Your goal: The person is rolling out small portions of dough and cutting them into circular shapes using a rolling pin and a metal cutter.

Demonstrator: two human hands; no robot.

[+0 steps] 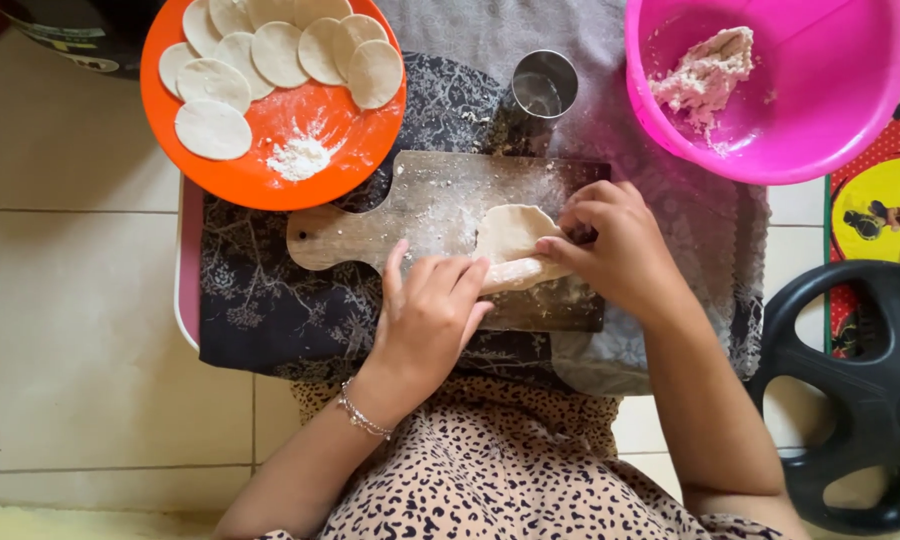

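A pale sheet of dough (510, 232) lies on a floured wooden board (420, 205). Its near edge is curled into a roll. My left hand (432, 312) presses its fingertips on the left part of that roll. My right hand (618, 245) pinches the right part of the dough between thumb and fingers. Both hands rest on the board's near half.
An orange plate (322, 160) at the upper left carries several cut dough rounds and a small flour heap. A steel cup (542, 85) stands behind the board. A pink bowl (820, 110) with dough scraps sits upper right. A black weight plate (860, 400) lies at the right.
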